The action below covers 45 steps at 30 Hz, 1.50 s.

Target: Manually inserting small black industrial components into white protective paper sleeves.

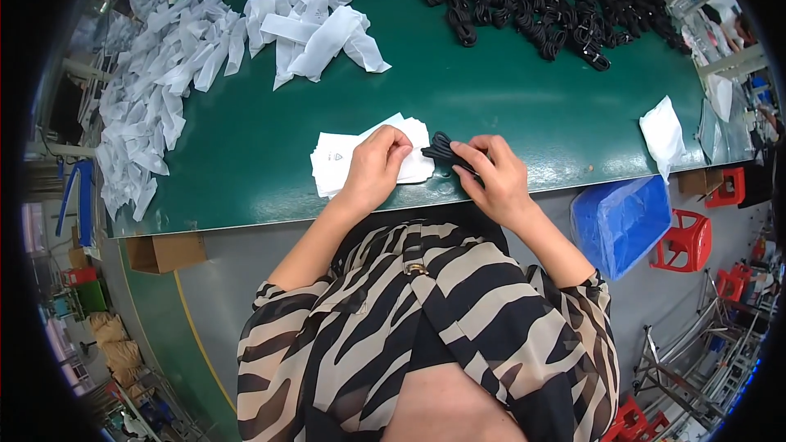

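- With right hand (495, 173), holds black cable (443, 147), pinching it between thumb and fingers.
- With left hand (378, 165), reaches over white pouches (332, 162), fingertips drawn close together; cannot tell if pinching one.
- Holds cable at 3 o'clock from left hand, by the right edge of the pouches.
- From the hands, on green bench (524, 106): cable heap (557, 4) at 1 o'clock, small packet pile (315, 24) at 11, larger packet pile (155, 106) at 10.
- At 3 o'clock, white bag (661, 133) near the bench edge; at 4, blue bin (626, 221) and red stool (688, 241).

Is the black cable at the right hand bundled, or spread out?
Bundled: the black cable shows tight, parallel loops at the right hand.
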### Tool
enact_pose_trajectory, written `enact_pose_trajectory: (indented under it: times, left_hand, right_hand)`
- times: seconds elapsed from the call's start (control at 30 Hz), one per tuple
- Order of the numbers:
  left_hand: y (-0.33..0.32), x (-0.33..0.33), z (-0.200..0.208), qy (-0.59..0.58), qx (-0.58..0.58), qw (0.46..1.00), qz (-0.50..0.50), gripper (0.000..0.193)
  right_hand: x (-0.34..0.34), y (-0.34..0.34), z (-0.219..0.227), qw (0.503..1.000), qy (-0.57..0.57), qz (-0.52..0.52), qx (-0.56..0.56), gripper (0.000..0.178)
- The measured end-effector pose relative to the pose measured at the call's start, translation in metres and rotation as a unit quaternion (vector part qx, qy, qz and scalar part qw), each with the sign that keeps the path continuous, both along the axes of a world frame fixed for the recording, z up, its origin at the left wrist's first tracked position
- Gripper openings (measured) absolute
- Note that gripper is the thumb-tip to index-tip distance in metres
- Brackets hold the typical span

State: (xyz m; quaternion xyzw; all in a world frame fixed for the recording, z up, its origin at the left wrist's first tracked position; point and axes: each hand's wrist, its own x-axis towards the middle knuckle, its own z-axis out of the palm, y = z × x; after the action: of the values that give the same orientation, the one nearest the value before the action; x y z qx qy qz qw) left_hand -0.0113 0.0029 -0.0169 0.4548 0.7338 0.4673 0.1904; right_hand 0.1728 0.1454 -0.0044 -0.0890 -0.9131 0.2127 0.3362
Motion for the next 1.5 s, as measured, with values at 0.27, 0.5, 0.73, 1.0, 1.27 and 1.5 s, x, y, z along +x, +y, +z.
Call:
enact_pose_trajectory:
  times: [0.27,0.5,0.73,1.0,1.27,1.5]
  left_hand:
    - [-0.003,0.000,-0.002,0.189,0.077,0.973,-0.108,0.008]
    - [-0.005,-0.003,-0.005,-0.059,-0.004,0.998,-0.025,0.004]
    - [-0.001,0.005,0.001,-0.062,0.036,0.996,-0.049,0.005]
    - [0.005,0.009,0.022,0.123,0.127,0.976,-0.125,0.010]
    - [0.009,0.003,0.048,0.049,0.097,0.989,-0.097,0.010]
    - [0.008,-0.047,0.071,-0.207,0.193,0.959,0.008,0.014]
  right_hand:
    - [-0.002,-0.002,-0.008,0.999,0.034,-0.031,-0.001,0.043]
    - [-0.003,-0.013,-0.008,0.999,0.046,-0.017,0.000,0.042]
    - [-0.005,-0.005,-0.009,0.995,0.023,0.083,0.043,0.045]
    - [-0.002,-0.006,-0.017,0.922,-0.073,0.019,-0.380,0.032]
    - [-0.025,-0.014,0.004,0.909,-0.021,-0.020,-0.417,0.033]
    - [-0.063,0.019,0.029,0.954,0.100,0.053,-0.278,0.027]
